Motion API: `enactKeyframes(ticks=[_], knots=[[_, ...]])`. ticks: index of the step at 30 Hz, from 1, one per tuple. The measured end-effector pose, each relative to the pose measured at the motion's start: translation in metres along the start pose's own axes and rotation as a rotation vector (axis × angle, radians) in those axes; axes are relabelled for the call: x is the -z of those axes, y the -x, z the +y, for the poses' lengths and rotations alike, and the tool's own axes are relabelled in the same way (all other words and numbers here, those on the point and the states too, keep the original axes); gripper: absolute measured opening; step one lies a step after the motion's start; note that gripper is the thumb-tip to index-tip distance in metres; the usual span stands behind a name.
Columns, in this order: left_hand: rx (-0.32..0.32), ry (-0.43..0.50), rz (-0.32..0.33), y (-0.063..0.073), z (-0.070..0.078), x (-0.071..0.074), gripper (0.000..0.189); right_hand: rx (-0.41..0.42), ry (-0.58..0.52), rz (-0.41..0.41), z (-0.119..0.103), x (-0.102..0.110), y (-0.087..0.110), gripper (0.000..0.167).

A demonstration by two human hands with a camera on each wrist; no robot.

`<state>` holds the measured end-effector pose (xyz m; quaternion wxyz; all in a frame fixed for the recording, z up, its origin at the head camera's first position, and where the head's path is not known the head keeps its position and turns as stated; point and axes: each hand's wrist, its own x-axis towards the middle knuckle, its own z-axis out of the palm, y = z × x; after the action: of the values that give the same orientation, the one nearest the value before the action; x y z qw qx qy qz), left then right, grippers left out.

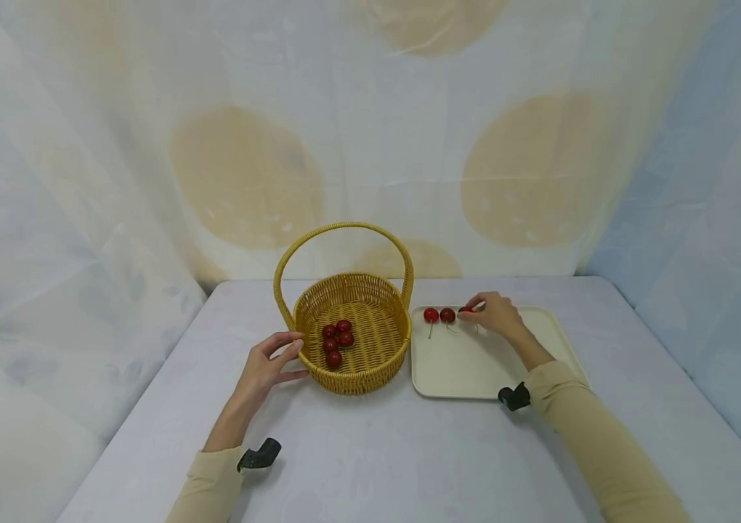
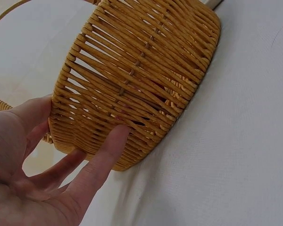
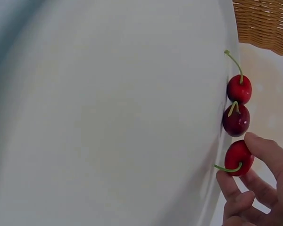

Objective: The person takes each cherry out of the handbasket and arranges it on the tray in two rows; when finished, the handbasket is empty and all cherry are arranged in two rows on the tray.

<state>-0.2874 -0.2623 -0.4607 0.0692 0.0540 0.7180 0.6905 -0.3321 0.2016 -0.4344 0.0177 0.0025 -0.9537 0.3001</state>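
Observation:
At the left side of the yellow wicker basket, my left hand holds the rim. In the left wrist view the fingers spread along the woven outer wall. Several dark red cherries lie inside the basket on its left half. Over the far edge of the cream tray, my right hand pinches a red cherry with a green stem between thumb and fingers. Beside it on the tray sit a dark cherry and a brighter red cherry, both with stems.
The basket's tall arched handle rises above its bowl. Basket and tray stand side by side on a white-covered table. A patterned curtain hangs behind the table. Black camera mounts sit at both wrists.

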Motion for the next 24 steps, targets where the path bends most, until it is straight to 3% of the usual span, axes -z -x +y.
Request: enactKeyframes(ticks=[8,24], knots=[[-0.005,-0.031,0.01,0.0012,0.0023,-0.0012,0.052,-0.095,-0.008,-0.002,-0.0042,-0.0034,0.0004,0.041],[-0.012,-0.037,0.006,0.0028,0.0013,-0.0018,0.055,-0.135,0.033,-0.035,-0.0031,0.0013,0.0039,0.052]])
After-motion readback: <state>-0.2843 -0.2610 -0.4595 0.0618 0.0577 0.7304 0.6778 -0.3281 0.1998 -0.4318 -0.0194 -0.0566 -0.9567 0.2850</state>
